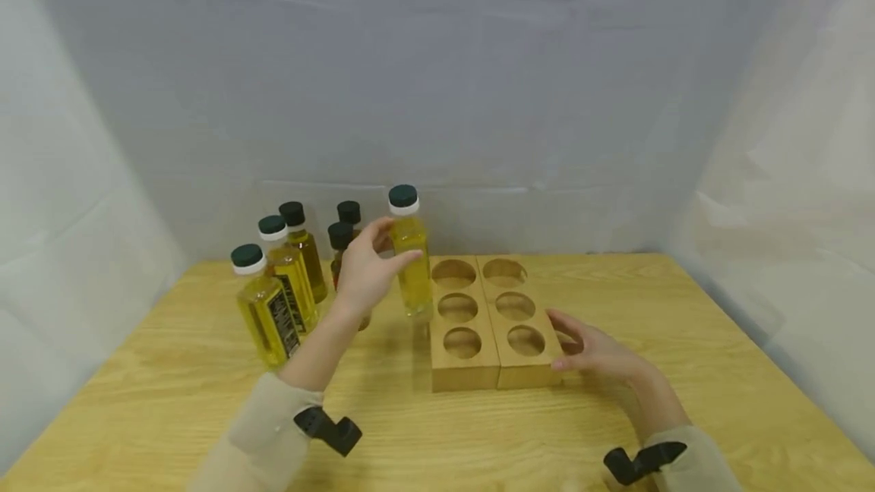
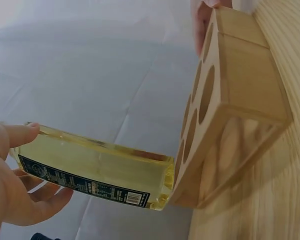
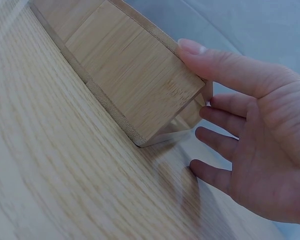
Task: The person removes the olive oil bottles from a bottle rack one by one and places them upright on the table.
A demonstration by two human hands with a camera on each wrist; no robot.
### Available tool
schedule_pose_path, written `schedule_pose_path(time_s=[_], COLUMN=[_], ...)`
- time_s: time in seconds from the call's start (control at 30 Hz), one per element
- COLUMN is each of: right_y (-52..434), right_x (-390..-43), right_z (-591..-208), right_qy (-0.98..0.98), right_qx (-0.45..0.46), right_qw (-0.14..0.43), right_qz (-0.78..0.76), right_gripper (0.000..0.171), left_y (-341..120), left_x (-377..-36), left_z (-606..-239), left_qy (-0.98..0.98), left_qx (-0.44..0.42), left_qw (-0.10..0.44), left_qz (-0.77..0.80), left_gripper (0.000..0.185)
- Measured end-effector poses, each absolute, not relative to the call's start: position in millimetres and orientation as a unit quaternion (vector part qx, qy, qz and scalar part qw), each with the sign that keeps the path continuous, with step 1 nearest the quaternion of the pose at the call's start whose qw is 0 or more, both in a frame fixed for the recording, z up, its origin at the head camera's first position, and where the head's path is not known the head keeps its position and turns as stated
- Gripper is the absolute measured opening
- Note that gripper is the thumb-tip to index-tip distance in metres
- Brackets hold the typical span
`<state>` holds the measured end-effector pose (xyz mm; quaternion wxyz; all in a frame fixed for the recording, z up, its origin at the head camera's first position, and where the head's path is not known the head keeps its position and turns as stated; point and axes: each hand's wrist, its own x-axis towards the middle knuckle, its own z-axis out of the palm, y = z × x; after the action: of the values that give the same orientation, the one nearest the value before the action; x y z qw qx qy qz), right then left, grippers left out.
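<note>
Beside the six-hole wooden rack (image 1: 478, 367), holes empty, left hand (image 1: 365, 272) gripping oil bottle (image 1: 412, 268), right hand (image 1: 593, 351) fingers straight against rack.

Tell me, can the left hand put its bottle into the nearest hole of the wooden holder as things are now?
Probably yes. The left hand grips the bottle upright just beside the wooden holder, whose six holes show nothing inside. The right hand rests at its far side.

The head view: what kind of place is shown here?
Probably a staged recording booth: a wooden table enclosed by plain grey fabric walls, holding only oil bottles and a wooden holder.
</note>
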<state>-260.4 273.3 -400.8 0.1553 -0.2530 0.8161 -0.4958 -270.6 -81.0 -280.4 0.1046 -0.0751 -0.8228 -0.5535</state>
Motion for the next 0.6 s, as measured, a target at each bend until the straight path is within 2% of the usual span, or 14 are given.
schedule_pose_path(time_s=[0.6], right_y=[276], right_x=[-262], right_z=[-404], right_qy=[0.811], right_qx=[-0.266], right_qw=[0.155], right_qz=[-0.497], right_gripper=[0.089], left_y=[-141], left_x=[-246], left_z=[-302], left_qy=[-0.884], left_qx=[-0.041], left_qw=[0.080], left_qz=[-0.459], left_gripper=[0.072])
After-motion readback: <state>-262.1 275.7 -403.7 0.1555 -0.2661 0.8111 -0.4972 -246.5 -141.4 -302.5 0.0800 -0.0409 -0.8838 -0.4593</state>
